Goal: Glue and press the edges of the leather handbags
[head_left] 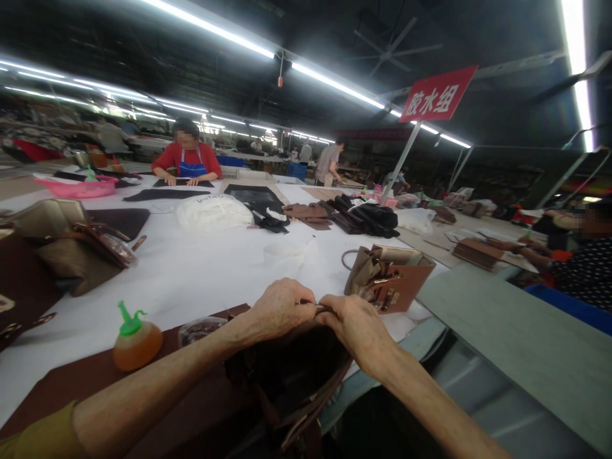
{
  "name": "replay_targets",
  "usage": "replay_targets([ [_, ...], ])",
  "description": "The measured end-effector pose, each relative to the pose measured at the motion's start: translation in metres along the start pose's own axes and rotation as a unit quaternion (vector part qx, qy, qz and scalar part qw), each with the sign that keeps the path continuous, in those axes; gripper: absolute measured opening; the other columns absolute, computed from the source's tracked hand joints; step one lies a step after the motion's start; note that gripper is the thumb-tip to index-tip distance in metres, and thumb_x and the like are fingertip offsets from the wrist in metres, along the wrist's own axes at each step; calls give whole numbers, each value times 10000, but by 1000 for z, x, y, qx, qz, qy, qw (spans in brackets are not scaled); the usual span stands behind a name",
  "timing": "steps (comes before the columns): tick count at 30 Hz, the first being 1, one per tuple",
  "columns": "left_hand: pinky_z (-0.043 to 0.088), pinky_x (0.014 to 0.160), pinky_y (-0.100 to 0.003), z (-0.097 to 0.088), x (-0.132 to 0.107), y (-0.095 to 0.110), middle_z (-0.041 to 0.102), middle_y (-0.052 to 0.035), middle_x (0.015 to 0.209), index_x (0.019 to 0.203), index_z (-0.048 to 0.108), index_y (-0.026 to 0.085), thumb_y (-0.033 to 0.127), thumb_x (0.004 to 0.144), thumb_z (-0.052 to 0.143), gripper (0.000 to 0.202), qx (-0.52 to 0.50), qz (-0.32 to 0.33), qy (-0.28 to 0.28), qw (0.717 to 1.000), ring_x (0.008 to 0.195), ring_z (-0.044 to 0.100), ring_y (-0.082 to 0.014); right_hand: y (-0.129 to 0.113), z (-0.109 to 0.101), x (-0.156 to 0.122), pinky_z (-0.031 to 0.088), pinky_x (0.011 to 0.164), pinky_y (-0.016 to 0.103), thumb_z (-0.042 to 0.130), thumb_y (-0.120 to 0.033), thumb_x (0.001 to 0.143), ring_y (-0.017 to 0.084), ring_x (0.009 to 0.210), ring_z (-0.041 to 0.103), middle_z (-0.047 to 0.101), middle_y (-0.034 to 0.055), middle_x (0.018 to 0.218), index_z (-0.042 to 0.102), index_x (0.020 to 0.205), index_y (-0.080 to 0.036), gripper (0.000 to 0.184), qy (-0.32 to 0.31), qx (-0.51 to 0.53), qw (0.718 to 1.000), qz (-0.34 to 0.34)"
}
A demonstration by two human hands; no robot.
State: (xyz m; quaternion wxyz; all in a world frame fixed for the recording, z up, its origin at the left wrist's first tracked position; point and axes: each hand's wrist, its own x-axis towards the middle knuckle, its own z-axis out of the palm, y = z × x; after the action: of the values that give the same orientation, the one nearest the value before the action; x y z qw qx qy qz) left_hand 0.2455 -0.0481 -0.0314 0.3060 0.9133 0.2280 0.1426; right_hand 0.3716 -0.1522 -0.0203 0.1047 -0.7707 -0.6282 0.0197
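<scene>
A dark brown handbag [306, 363] stands at the near table edge, its mouth turned up toward me. My left hand [282, 309] pinches the bag's far top edge. Close beside it, my right hand [356, 325] grips the same edge, thumb and fingers pressed together. The exact strip between the fingertips is small and partly covered. Left of my forearm, a squeeze bottle [138, 347] with a green spout and amber liquid stands on a brown sheet [62, 389]. A clear plastic-wrapped piece [201, 330] lies behind my left wrist.
Brown handbags stand at right [404, 277] and left [81, 255]. Across the white table [215, 268] lie a white plastic bag [213, 211] and dark leather pieces [363, 215]. A person in red [165, 159] works opposite; another person's patterned sleeve [586, 264] shows at right.
</scene>
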Motion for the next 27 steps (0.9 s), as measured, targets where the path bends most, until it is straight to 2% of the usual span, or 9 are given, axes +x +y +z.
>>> replay_targets([
  [4, 273, 509, -191, 0, -1, 1, 486, 21, 546, 661, 660, 131, 344, 737, 435, 319, -4, 12, -4, 1000, 572, 387, -100, 2, 3, 4, 309, 577, 235, 463, -254, 835, 148, 609, 529, 598, 27, 598, 622, 657, -201, 244, 4, 10, 999, -39],
  [8, 293, 535, -191, -21, -10, 9, 554, 9, 613, 703, 652, 128, 353, 729, 481, 283, -14, 26, -32, 999, 605, 428, -111, 4, 5, 5, 294, 562, 243, 435, -274, 849, 146, 579, 509, 566, 21, 557, 604, 637, -203, 280, 23, 6, 999, -39],
  [11, 300, 549, -199, -43, -19, 6, 573, 1, 658, 754, 649, 146, 397, 700, 536, 280, -2, -15, 15, 1000, 624, 460, -124, 2, 4, 6, 281, 544, 245, 449, -284, 836, 143, 560, 491, 541, 14, 540, 582, 607, -203, 277, 15, 7, 1000, -23],
  [13, 311, 563, -206, -51, -27, -3, 594, -3, 692, 829, 655, 156, 408, 707, 530, 307, -13, -56, 37, 998, 631, 479, -130, 0, 3, 7, 274, 532, 245, 462, -280, 823, 139, 546, 474, 517, 7, 529, 564, 583, -201, 272, 9, 9, 1000, -12],
  [17, 336, 570, -211, -44, -39, -23, 613, 0, 742, 887, 655, 157, 393, 703, 530, 324, -79, -88, 2, 993, 659, 502, -141, -3, 1, 8, 277, 539, 245, 469, -260, 810, 138, 554, 475, 499, 2, 522, 546, 561, -197, 268, 1, 22, 1000, -1],
  [22, 324, 539, -206, -25, -44, -29, 576, 5, 665, 802, 657, 142, 328, 719, 474, 274, -110, -87, -2, 990, 624, 481, -127, -4, -1, 9, 290, 555, 250, 495, -281, 789, 145, 580, 487, 520, 1, 536, 577, 579, -201, 239, -5, 45, 999, 16],
  [25, 310, 509, -203, -24, -42, -30, 537, 8, 615, 763, 654, 130, 317, 718, 449, 281, -115, -92, -4, 989, 581, 447, -115, -3, -5, 11, 306, 558, 239, 510, -322, 780, 154, 641, 510, 580, -3, 627, 630, 701, -216, 178, -32, 124, 992, 8],
  [27, 307, 501, -201, -26, -40, -31, 521, 11, 598, 755, 654, 127, 311, 718, 440, 284, -117, -86, -4, 989, 566, 432, -110, -2, -8, 14, 323, 574, 235, 491, -350, 792, 154, 672, 518, 602, -5, 688, 642, 772, -211, 206, -53, 184, 981, -14],
])
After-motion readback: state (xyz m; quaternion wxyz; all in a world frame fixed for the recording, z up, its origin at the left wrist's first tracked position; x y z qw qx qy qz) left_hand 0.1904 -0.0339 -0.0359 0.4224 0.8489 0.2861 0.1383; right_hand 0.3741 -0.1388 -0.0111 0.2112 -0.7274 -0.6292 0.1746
